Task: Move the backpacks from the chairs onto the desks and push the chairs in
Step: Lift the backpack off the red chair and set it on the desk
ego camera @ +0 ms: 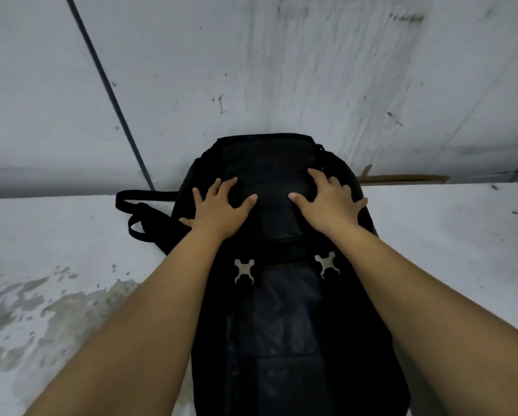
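Straps first, at the far left: a loop of black webbing strap (137, 211) trails off the pack's left flank onto the pale, stained worktop (56, 265), lying flat and well clear of either hand. Next comes the left hand (218, 210), spread with straight fingers and pressing palm-down on the upper left of the black fabric backpack (284, 319); it grasps nothing. The backpack itself lies flat on the worktop, its long axis running straight away from the person, with the far end close against the scuffed grey wall (281, 70) and the near end beside the person's body. Two small silver metal buckles (244, 270) sit side by side across the pack, nearer the person than both hands. Right of centre, the right hand (326, 202) mirrors the left, fingers splayed and flat on the upper right, holding nothing. Both hands sit about equally far along the pack, so neither is nearer. The pack seems already placed; the likely next move is lifting both hands away and turning to the chair, which is not in view.
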